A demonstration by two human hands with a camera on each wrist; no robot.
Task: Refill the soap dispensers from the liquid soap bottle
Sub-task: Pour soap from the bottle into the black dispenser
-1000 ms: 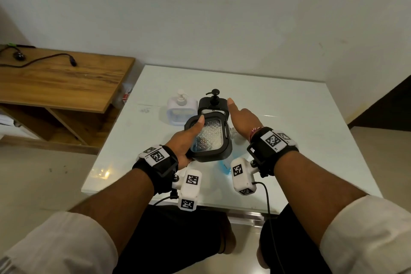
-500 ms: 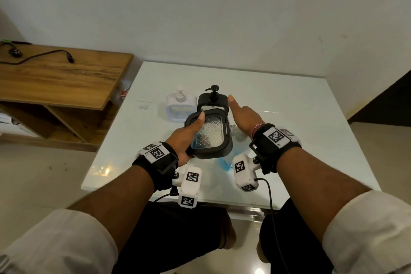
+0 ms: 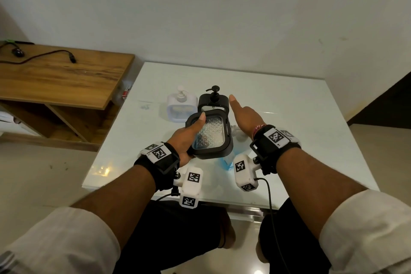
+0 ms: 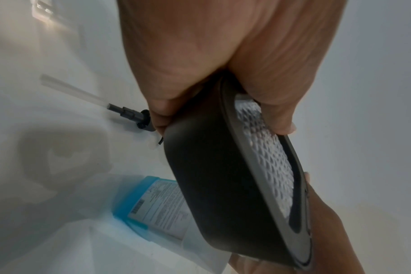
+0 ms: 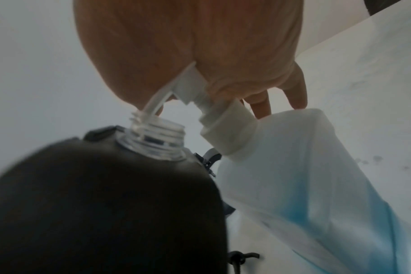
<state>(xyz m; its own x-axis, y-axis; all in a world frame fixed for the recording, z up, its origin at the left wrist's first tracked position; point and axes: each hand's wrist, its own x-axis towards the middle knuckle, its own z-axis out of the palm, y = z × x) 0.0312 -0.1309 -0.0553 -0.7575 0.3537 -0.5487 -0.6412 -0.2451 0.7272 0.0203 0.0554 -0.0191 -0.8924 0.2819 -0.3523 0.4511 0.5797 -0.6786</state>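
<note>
My left hand (image 3: pixel 184 138) grips a black soap dispenser (image 3: pixel 210 135) with a textured clear window and holds it tilted above the table. Its threaded neck (image 5: pixel 153 137) is open. My right hand (image 3: pixel 244 118) rests palm-down on the white pump head (image 5: pixel 192 87) of the liquid soap bottle (image 5: pixel 305 176), index finger stretched out. The pump's spout points into the open neck. The bottle, with blue liquid in it, is mostly hidden under my hands in the head view. A loose black pump with its tube (image 4: pixel 129 113) lies on the table.
A second black dispenser (image 3: pixel 213 100) and a white one (image 3: pixel 181 109) stand just behind my hands on the white table (image 3: pixel 289 100). A wooden desk (image 3: pixel 62 78) with a cable stands to the left. A wall is close behind the table.
Both hands keep their hold and place. Only the head view has shifted slightly.
</note>
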